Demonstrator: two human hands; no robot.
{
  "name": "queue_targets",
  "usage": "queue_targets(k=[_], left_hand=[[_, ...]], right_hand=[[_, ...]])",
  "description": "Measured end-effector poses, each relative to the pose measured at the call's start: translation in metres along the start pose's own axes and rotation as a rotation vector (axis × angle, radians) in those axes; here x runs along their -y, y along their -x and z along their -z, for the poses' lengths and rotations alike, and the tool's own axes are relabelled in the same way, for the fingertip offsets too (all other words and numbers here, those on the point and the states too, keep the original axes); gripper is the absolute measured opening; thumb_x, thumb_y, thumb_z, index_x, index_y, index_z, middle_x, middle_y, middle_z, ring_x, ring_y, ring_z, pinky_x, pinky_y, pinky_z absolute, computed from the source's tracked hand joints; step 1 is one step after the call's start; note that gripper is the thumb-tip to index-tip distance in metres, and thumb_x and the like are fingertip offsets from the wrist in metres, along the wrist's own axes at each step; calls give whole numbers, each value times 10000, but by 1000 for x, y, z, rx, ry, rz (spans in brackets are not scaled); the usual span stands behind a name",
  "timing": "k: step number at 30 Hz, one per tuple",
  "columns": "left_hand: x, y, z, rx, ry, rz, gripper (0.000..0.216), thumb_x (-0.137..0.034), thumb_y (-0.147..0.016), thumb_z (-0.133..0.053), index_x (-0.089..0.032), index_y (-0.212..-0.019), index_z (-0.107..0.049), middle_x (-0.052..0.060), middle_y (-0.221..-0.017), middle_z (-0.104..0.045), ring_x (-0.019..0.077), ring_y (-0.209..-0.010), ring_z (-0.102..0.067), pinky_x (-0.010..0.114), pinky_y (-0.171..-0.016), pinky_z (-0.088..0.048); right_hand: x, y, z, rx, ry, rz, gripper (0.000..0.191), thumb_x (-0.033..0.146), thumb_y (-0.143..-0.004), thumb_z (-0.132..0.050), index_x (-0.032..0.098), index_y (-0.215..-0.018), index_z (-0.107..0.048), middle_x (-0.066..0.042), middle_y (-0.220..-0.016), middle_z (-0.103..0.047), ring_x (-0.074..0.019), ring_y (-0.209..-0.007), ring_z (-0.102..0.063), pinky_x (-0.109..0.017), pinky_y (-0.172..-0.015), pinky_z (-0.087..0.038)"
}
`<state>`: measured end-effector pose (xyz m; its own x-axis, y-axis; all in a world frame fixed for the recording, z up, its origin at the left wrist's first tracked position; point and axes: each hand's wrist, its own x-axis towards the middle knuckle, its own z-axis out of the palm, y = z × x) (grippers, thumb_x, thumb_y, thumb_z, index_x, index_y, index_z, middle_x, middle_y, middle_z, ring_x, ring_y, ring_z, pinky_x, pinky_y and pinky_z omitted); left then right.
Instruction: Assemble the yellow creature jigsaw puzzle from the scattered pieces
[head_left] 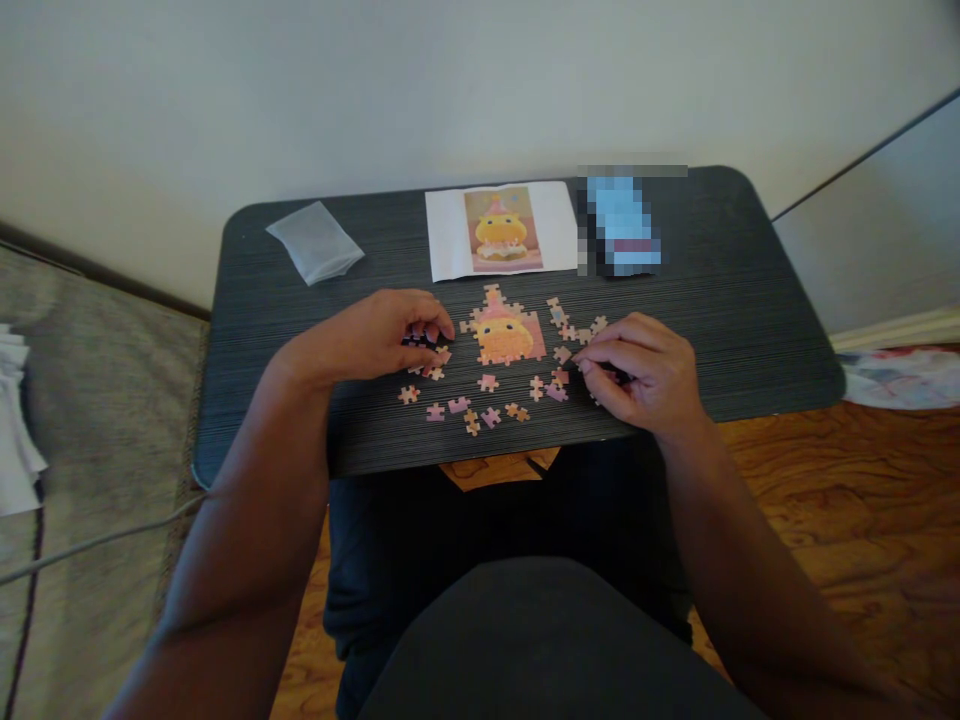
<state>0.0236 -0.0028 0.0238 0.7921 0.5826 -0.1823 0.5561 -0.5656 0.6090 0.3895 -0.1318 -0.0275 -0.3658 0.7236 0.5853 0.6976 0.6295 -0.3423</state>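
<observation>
The assembled puzzle section [510, 340] lies about midway along the table [750, 330], between the far and near edges, with loose pieces [489, 383] to its left and right and toward the near edge. Each piece looks like thin card: likely light and fairly stiff, not very slippery, with small tabs that could bend, so a pinch on 2 opposite sides of its body should suit better than on a tab. The joined section would probably sag or split if lifted by 1 corner; sliding it flat seems safer. On the table's left half, the left hand [382, 332] hovers over pieces, its fingers bent, with a gap to the thumb. Toward the right edge, the right hand [646, 368] has thumb and forefinger nearly together beside a piece; whether they grip anything, I cannot tell.
</observation>
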Motion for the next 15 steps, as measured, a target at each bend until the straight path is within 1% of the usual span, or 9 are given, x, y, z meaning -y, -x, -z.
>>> queue_targets(k=[3, 6, 8, 11, 13, 15], left_hand=[[-1, 0, 0, 14, -28, -41, 216, -380, -975, -701, -198, -1054, -788, 63, -1066, -738, 205, -980, -674, 322, -880, -496], [-1, -1, 0, 7, -23, -56, 202, -378, -977, -701, -200, -1036, -773, 64, -1069, -731, 207, -979, -669, 322, -879, -492], [-2, -1, -1, -3, -11, -39, 178, -355, -956, -718, -197, -1023, -763, 56, -1033, -735, 195, -932, -665, 313, -841, -486], [-6, -1, -1, 6, 43, 0, 152, -335, -927, -751, -195, -987, -756, 27, -914, -733, 164, -816, -649, 293, -751, -469], [-10, -1, -2, 12, 124, 30, 168, -357, -926, -772, -191, -948, -748, 13, -836, -718, 147, -750, -635, 284, -693, -462], [-15, -2, -4, -10, 256, 58, 196, -374, -924, -794, -187, -932, -739, 7, -788, -708, 134, -703, -628, 274, -648, -461]], right_hand=[[0, 0, 0, -10, -2, 4, 100, 182, -925, -780, 253, -995, -788, -49, -962, -801, -236, -845, -724, -425, -771, -584], [-1, 1, 0, -17, -15, 10, 117, 164, -911, -785, 246, -993, -792, -53, -962, -804, -235, -836, -726, -427, -769, -581], [-2, 1, 1, -22, -25, 15, 132, 151, -900, -789, 244, -994, -794, -50, -947, -802, -231, -821, -722, -422, -756, -574], [-1, 0, 2, -38, -47, 25, 147, 154, -894, -798, 250, -1005, -800, -44, -943, -801, -227, -804, -722, -417, -741, -568], [5, -4, 2, -48, -69, 20, 144, 166, -909, -800, 255, -1022, -805, -44, -950, -804, -230, -815, -732, -419, -750, -571], [17, -12, -1, -41, -91, -1, 143, 179, -940, -798, 261, -1057, -808, -43, -967, -809, -233, -853, -750, -417, -779, -585]])
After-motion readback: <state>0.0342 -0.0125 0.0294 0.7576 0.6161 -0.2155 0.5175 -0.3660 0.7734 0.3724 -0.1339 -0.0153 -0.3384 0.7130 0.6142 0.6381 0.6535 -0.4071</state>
